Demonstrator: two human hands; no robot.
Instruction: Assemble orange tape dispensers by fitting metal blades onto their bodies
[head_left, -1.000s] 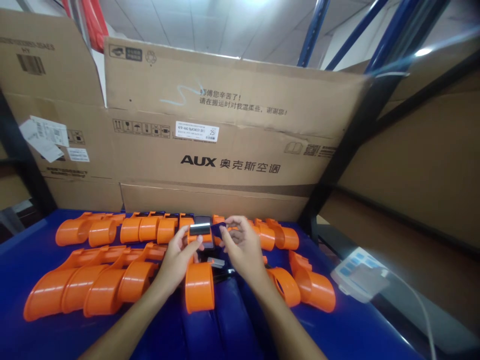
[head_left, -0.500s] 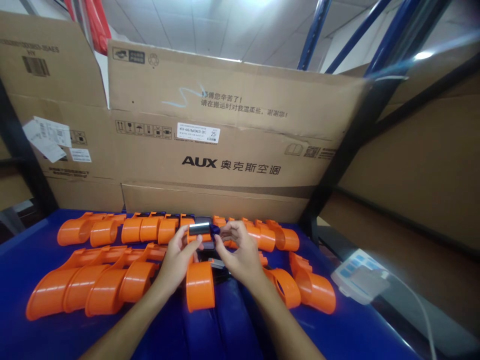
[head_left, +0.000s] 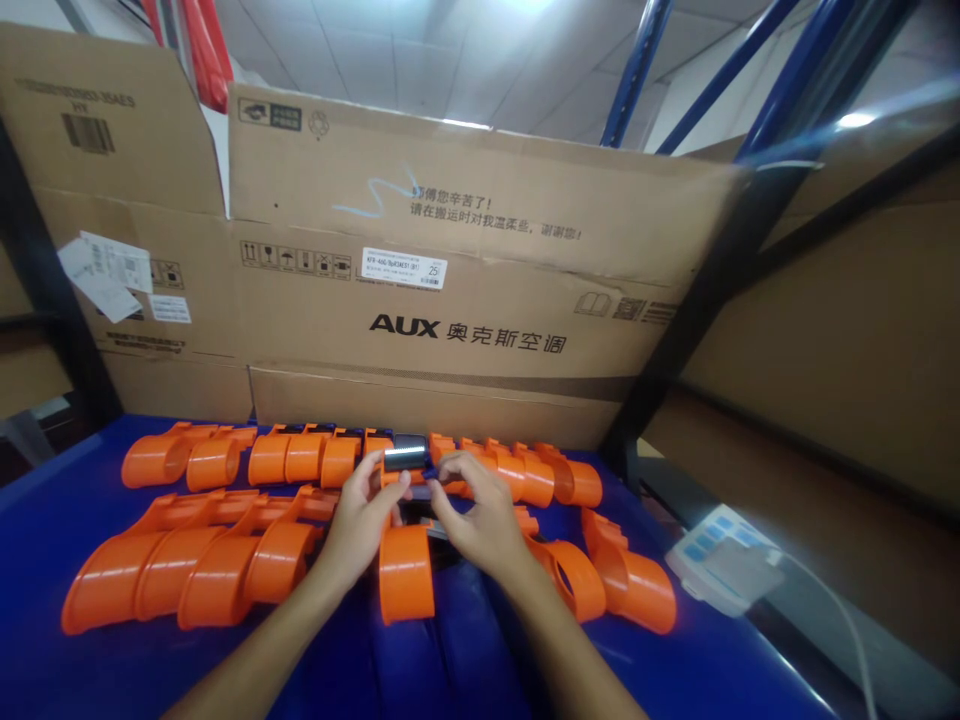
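Note:
My left hand (head_left: 365, 508) is closed on an orange tape dispenser, its black head (head_left: 405, 459) with a pale serrated edge facing up. At the right end of that head, my right hand (head_left: 478, 505) pinches a small dark blue piece (head_left: 430, 471) between thumb and fingers. Just below both hands is an orange ring (head_left: 406, 575); whether it belongs to the held dispenser, I cannot tell. A grey and black part (head_left: 436, 530) beside it is partly covered by my right hand.
Rows of orange dispensers (head_left: 217, 580) lie left and right on the blue table surface (head_left: 300, 670), several with black heads. Behind stands a cardboard sheet (head_left: 315, 340). A white device with a cable (head_left: 724, 560) sits at the right, near a dark rack post (head_left: 667, 350).
The whole view has shifted slightly to the right. My right fingers have moved slightly at the dark blue piece, which now shows less. My left hand keeps its hold on the dispenser.

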